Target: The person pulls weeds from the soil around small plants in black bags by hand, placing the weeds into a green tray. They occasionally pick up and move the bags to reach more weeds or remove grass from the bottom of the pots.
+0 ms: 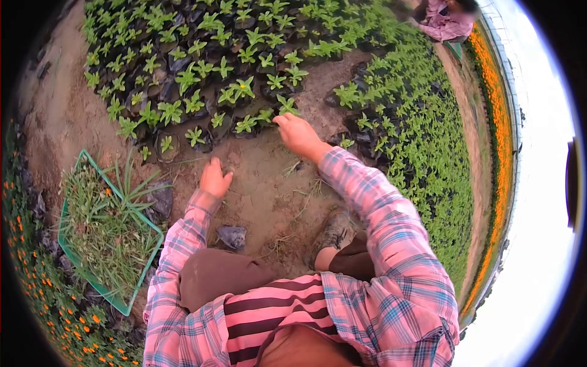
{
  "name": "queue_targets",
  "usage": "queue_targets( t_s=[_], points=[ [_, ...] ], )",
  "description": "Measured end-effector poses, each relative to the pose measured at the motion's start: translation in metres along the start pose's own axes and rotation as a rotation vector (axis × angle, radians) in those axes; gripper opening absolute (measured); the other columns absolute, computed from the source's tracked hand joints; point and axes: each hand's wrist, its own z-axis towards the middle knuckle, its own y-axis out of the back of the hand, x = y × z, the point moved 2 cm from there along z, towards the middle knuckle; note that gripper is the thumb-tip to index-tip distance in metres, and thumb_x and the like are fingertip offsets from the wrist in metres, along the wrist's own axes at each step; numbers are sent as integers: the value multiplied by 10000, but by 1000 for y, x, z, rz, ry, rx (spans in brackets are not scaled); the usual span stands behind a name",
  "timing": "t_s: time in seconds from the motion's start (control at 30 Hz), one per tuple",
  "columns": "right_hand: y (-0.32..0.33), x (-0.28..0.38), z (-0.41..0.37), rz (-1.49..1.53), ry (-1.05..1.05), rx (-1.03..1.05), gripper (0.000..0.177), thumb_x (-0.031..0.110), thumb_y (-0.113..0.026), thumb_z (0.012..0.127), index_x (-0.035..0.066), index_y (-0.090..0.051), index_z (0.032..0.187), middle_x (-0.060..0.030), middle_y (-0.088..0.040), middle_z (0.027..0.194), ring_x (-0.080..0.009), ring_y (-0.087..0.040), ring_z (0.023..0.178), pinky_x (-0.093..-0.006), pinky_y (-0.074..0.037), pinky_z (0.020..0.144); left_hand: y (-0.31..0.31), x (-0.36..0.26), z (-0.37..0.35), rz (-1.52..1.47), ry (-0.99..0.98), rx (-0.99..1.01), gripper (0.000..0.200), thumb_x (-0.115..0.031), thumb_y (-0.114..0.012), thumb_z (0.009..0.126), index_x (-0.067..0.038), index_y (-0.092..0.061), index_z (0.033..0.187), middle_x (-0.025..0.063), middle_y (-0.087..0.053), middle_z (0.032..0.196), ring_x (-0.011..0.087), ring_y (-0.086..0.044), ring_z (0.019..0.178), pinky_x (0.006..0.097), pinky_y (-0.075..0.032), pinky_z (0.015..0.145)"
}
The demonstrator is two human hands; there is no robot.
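Bare soil (254, 177) lies between my two hands. My left hand (215, 177) is low over it, thumb and fingers apart, with nothing in it. My right hand (298, 133) reaches to the near edge of the potted seedlings (246, 124), its fingertips bent together beside a small green plant (286, 105). Whether something thin is between those fingertips is too small to tell. The seedlings stand in black plastic bags. One small potted seedling (167, 144) is at the front edge, up and left of my left hand.
A green-rimmed tray (63, 235) full of pulled grass and weeds stands at the left. A dark plastic piece (232, 237) lies near my knee. More seedlings (422, 153) fill the right side. Another person (446, 21) sits at the upper right. Orange flowers (96, 318) grow at the lower left.
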Motion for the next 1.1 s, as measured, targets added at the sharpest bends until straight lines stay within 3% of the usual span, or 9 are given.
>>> queue_targets(
  t_s=[0.07, 0.2, 0.27, 0.4, 0.53, 0.7, 0.9, 0.97, 1.1],
  points=[
    [30, -12, -18, 139, 49, -97, 128, 78, -516, 839, 29, -530, 956, -174, -550, 923, -386, -583, 852, -457, -489, 764, 3, -1, -2, -14, -50, 15, 393, -207, -718, 744, 19, -510, 987, 271, -596, 954, 409, -588, 895, 441, -474, 747],
    [74, -82, -66, -65, -25, 231, 233, 68, -562, 761, 24, -570, 990, -195, -571, 993, -386, -571, 890, -454, -481, 783, 12, 12, 10, 41, -84, 126, 367, -191, -705, 739, -5, -519, 996, 257, -594, 962, 400, -587, 900, 428, -474, 756],
    [74, -128, -83, -54, -59, 200, 241, 54, -570, 743, 25, -572, 982, -195, -568, 996, -382, -562, 898, -457, -472, 790, 16, 21, 18, 73, -82, 490, 342, -170, -684, 732, -50, -526, 1011, 245, -590, 983, 398, -580, 942, 426, -471, 777],
    [62, -185, -83, 75, -226, -100, 223, 31, -591, 725, 24, -595, 948, -192, -572, 977, -367, -560, 918, -433, -472, 814, 32, 15, -1, 177, -81, 630, 389, -163, -678, 712, -106, -543, 1072, 240, -562, 1077, 398, -574, 973, 433, -476, 815],
    [47, -198, -58, 66, -307, -525, 265, 26, -609, 752, 21, -567, 1014, -209, -549, 1013, -405, -549, 928, -436, -470, 823, 63, -35, -40, 968, -89, 809, 603, -247, -718, 696, -128, -521, 1252, 238, -493, 1218, 402, -531, 1107, 452, -477, 889],
    [50, -208, -43, -34, -552, -415, 209, 81, -626, 755, 10, -566, 942, -215, -549, 956, -390, -603, 847, -459, -500, 690, 53, -33, -12, 463, 66, 779, 532, -291, -717, 727, -86, -535, 1184, 237, -596, 1065, 390, -589, 1003, 441, -486, 844],
    [28, -234, -29, -141, -504, -349, 139, 127, -601, 750, 36, -609, 854, -156, -588, 829, -347, -622, 825, -444, -500, 668, -16, -56, 30, 578, 16, 537, 574, -388, -746, 723, -20, -521, 1102, 239, -619, 1037, 379, -595, 1001, 425, -484, 863],
    [36, -236, -24, -156, -459, -331, 122, 127, -593, 752, 45, -608, 841, -141, -590, 803, -339, -622, 820, -443, -499, 666, -35, -66, 38, 570, 245, 278, 771, -471, -825, 622, -11, -473, 1131, 216, -598, 1086, 360, -598, 1025, 402, -490, 883],
    [65, -209, -5, -21, -345, -527, 97, 140, -592, 757, 64, -587, 817, -132, -590, 827, -335, -613, 809, -448, -493, 674, -46, -106, 37, 778, 486, 277, 975, -523, -883, 495, -36, -421, 1203, 182, -561, 1156, 330, -584, 1082, 389, -491, 913]
  ],
)
